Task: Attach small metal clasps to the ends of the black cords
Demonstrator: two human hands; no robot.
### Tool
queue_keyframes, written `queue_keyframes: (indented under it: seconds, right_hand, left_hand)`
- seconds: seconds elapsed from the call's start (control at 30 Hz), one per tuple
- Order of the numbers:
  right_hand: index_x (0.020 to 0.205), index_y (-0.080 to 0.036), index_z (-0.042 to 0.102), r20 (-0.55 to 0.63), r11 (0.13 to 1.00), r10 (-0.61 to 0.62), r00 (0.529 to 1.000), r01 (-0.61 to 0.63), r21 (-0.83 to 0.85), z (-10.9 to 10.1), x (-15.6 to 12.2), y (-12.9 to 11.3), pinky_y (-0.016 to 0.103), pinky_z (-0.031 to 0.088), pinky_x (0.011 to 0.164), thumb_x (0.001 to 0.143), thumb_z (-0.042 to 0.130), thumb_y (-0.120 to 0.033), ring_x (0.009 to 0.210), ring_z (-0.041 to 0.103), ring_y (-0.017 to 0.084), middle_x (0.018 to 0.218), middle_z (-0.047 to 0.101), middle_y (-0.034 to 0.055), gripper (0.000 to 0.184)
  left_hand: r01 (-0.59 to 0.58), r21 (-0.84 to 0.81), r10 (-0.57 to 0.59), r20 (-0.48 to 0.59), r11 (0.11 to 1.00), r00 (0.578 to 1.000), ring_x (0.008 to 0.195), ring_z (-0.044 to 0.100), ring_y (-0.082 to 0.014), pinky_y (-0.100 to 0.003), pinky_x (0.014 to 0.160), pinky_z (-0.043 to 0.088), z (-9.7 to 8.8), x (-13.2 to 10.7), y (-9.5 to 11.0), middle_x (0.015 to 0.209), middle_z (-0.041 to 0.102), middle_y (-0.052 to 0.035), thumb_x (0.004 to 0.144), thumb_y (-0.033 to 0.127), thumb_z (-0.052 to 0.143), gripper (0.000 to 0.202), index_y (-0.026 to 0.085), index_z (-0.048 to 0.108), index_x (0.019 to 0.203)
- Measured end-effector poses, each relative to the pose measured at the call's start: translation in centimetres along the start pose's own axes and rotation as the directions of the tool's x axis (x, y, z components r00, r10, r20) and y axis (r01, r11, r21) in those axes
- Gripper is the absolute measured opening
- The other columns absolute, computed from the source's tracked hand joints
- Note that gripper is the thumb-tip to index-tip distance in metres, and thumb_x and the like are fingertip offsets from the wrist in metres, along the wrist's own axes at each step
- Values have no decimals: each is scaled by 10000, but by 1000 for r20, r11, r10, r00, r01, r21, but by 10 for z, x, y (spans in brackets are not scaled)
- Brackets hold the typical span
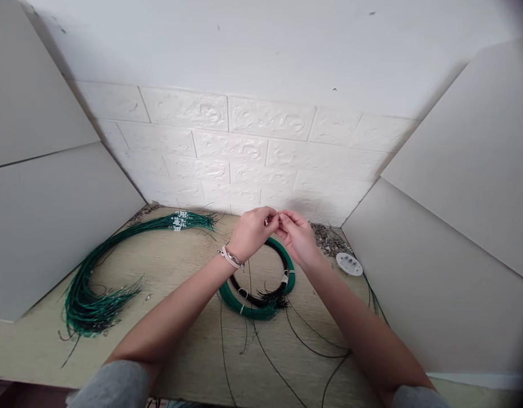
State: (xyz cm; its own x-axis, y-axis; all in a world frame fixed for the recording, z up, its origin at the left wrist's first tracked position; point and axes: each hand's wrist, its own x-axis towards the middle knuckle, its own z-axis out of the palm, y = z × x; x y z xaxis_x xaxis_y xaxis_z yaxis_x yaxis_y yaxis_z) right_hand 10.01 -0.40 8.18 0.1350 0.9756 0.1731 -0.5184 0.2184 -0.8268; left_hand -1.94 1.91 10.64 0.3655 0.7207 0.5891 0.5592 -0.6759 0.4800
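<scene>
On the table, a green bundle curls like a C, open to the right. The left hand pinches its fingers, maybe on something too tiny to see; below sits a round wire ring, likely light and bendy, best lifted by its ties. The right hand pinches too.
</scene>
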Motion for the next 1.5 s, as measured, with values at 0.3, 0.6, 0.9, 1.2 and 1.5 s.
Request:
queue_keyframes:
  seconds: [0.3,0.6,0.9,1.2,1.5]
  right_hand:
    - [809,-182,650,19,974,-74,997,77,-215,-12,7,0,310,526,768,669,684,-345,808,624,145,807,660,19,218]
    - [781,-172,635,-35,927,-79,996,61,-371,-10,5,-5,263,522,638,657,679,-349,711,622,138,748,652,20,220]
    - [762,-185,656,22,841,-181,983,166,-516,-13,7,-9,261,490,660,692,644,-343,702,598,132,728,652,14,173]
    - [789,-183,627,65,750,-189,980,187,-634,-16,8,-8,292,456,693,748,569,-395,702,573,152,720,635,21,224]
    - [776,-213,587,260,497,-463,848,490,-716,-9,1,-12,287,420,755,800,504,-285,833,532,166,838,590,28,113]
  left_hand:
    - [62,-185,-56,38,981,998,554,518,-90,-202,576,381,-2,1,1,669,644,-2,819,254,474,208,162,661,817]
    - [196,-346,-174,92,918,980,610,553,-123,-226,587,405,2,1,-2,679,652,-27,820,299,422,294,136,656,749]
    - [373,-556,-273,258,743,927,463,414,-66,-195,447,312,2,5,-3,626,607,-27,751,389,530,302,111,643,724]
    - [511,-654,-309,408,557,859,409,319,-25,-186,376,191,0,7,-3,630,591,-30,707,384,599,290,98,622,664]
    - [618,-750,-258,565,234,784,404,255,-1,-166,354,112,5,7,-12,698,600,-42,705,372,630,268,106,614,734]
